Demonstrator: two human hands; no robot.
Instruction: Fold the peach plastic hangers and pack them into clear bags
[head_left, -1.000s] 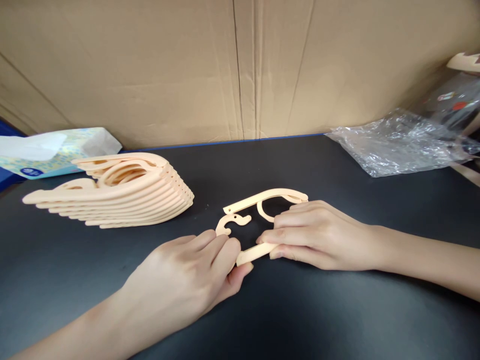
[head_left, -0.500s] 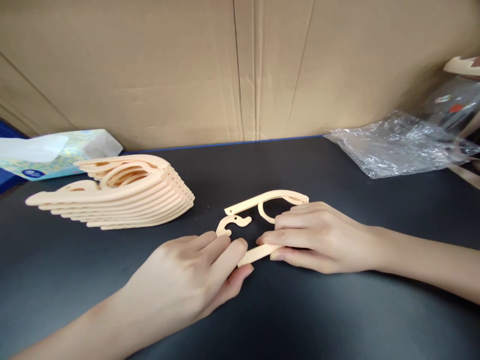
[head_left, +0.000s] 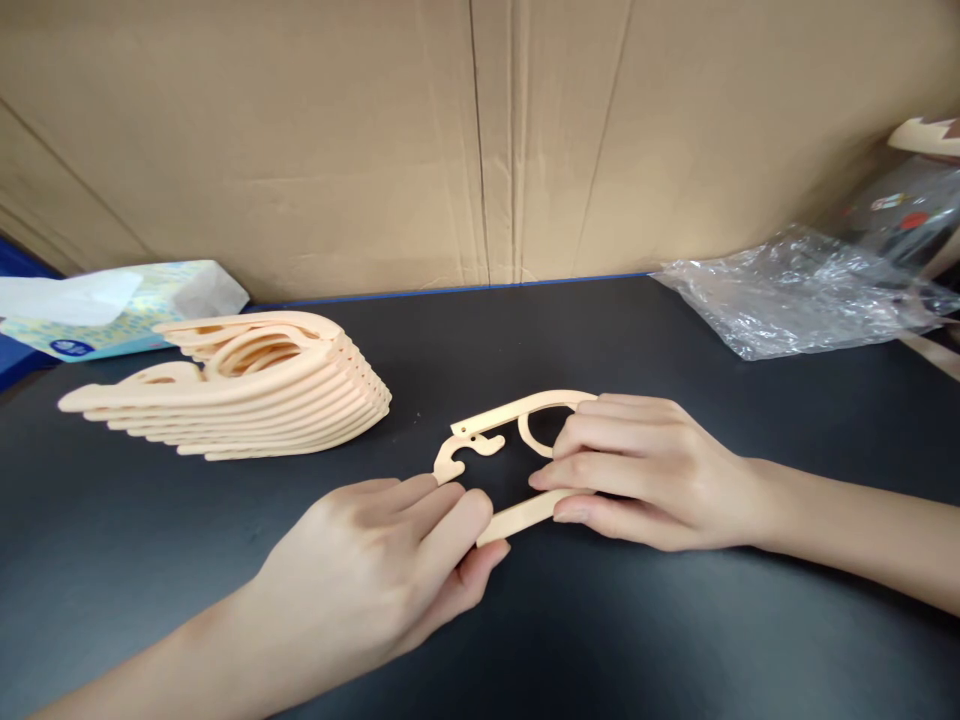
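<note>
A peach-coloured plastic folding clothes hanger (head_left: 517, 409) is held between both hands just above or on the black table. Its far arm ends in a small hole close to the curved hook (head_left: 448, 455), and a round loop shows near the right fingers. My left hand (head_left: 390, 565) is closed around the left end of the near arm, with the hook's base hidden behind the fingers. My right hand (head_left: 649, 475) grips the hanger's right end, thumb below the near arm and fingers over it, covering that end.
Left of the hands, a stack of several matching folded hangers (head_left: 300, 390) lies on the black table (head_left: 600, 640). Behind it is a tissue pack (head_left: 161, 290). Crumpled clear plastic (head_left: 787, 295) lies at the back right, before a cardboard wall (head_left: 337, 150).
My right hand has shifted slightly right and now covers the far arm's right end. More of the near arm shows between the hands, and the far arm's holed end sits closer to the hook.
</note>
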